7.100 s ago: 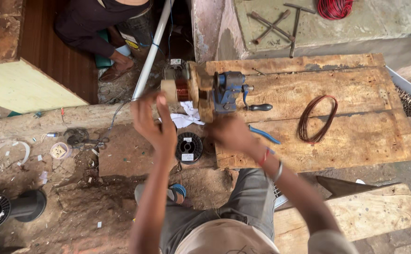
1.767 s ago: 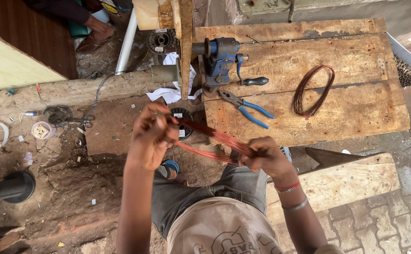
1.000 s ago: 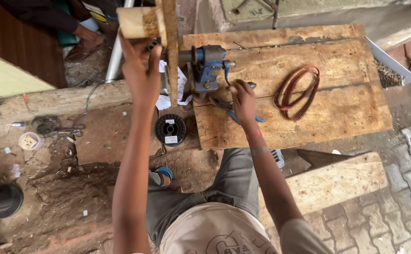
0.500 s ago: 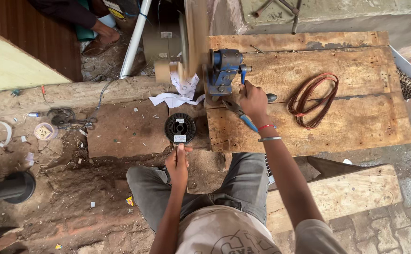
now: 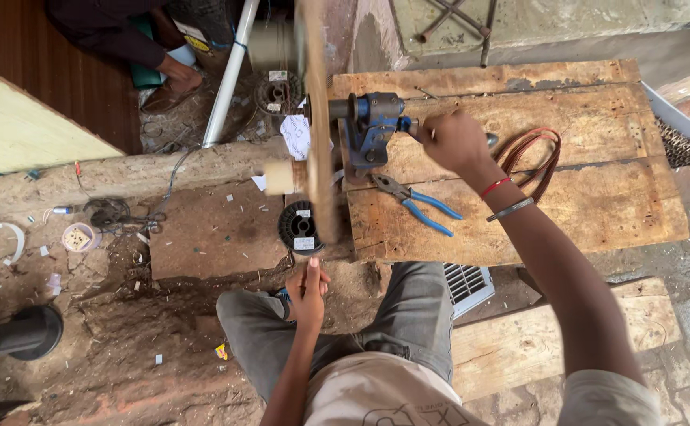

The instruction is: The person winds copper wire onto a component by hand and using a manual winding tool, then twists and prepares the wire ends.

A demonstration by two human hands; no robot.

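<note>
Right hand on the winder's crank, left hand below the spool.

The blue hand winder (image 5: 368, 130) sits at the table's (image 5: 597, 213) left edge; the right hand (image 5: 454, 140) now closes its grip on the crank, having left the one pair of pliers (image 5: 417, 207). The left hand (image 5: 308, 285), grip pinched, stays under one black spool (image 5: 298, 227). One wire coil (image 5: 530, 158) lies right.

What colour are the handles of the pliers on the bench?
Blue, on the pliers lying on the bench; head view.
</note>
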